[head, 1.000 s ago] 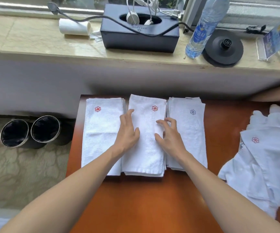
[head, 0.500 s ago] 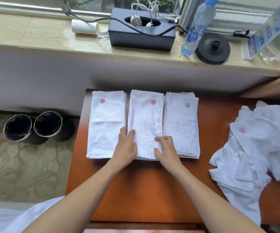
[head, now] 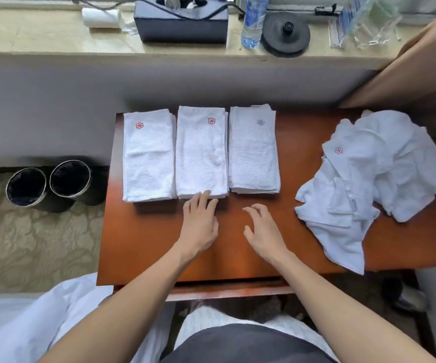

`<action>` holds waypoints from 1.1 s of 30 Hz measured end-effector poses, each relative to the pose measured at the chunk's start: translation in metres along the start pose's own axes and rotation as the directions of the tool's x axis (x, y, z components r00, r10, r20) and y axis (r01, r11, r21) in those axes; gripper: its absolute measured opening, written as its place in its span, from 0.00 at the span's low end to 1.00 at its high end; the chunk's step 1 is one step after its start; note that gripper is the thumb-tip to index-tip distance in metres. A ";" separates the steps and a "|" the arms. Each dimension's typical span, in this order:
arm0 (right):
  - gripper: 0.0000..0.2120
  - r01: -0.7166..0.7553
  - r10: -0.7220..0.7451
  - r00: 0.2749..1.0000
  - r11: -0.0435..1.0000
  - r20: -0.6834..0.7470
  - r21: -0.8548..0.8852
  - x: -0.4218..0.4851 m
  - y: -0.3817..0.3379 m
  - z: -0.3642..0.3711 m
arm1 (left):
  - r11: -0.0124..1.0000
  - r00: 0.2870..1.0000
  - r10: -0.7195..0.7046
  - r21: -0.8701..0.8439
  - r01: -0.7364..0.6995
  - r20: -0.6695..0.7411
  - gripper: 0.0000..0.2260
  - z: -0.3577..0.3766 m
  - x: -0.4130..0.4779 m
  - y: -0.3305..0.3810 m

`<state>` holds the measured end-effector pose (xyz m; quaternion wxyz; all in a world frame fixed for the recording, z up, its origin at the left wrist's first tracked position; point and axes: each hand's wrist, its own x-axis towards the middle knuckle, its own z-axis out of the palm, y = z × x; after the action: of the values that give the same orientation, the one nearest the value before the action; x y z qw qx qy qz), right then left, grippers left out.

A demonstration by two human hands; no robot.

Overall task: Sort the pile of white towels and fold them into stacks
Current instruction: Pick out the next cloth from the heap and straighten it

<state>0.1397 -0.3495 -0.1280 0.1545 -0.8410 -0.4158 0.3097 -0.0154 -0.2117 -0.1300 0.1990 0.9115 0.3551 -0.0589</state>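
Three folded stacks sit side by side toward 11 and 12 o'clock on the table (head: 159, 247): the left stack (head: 147, 158), the middle stack (head: 201, 153) and the right stack (head: 253, 155), with their long edges touching or very nearly so. The loose pile of towels (head: 368, 179) lies at 3 o'clock, and its lowest corner seems to reach past the table's near edge. The left hand (head: 199, 221) lies flat with straight fingers, tips touching the near end of the middle stack. The right hand (head: 262, 231) hovers over bare wood near 6 o'clock, fingers spread and loosely curled, holding nothing. A careless nudge from the left fingertips could slide the top layers and skew the stack into its neighbours. Tugging one towel from the pile could drag the overhanging part onto the floor. The right stack bears a blue flower and the others red, so the red-marked towel on top of the pile could easily be mis-sorted.
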 end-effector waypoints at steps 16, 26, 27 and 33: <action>0.23 -0.074 0.071 0.982 0.997 -0.177 -0.010 -0.181 0.241 -0.092 | 0.974 0.976 0.215 0.061 -0.217 0.031 0.22 0.081 -0.066 0.299; 0.25 -0.089 0.105 0.944 0.994 -0.312 0.064 -0.208 0.334 -0.194 | 0.930 0.936 0.350 0.111 -0.351 0.034 0.22 0.074 -0.021 0.426; 0.25 -0.094 0.111 0.943 0.993 -0.315 0.069 -0.205 0.340 -0.203 | 0.928 0.935 0.354 0.114 -0.355 0.033 0.21 0.073 -0.014 0.435; 0.22 -0.106 0.123 0.940 0.992 -0.319 0.068 -0.173 0.378 -0.247 | 0.929 0.932 0.363 0.083 -0.361 -0.011 0.19 0.082 0.031 0.474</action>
<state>0.4482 -0.7167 -0.0682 0.2232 -0.8989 -0.3274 0.1868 0.3281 -0.5427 -0.0602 0.1655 0.9692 0.1811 -0.0233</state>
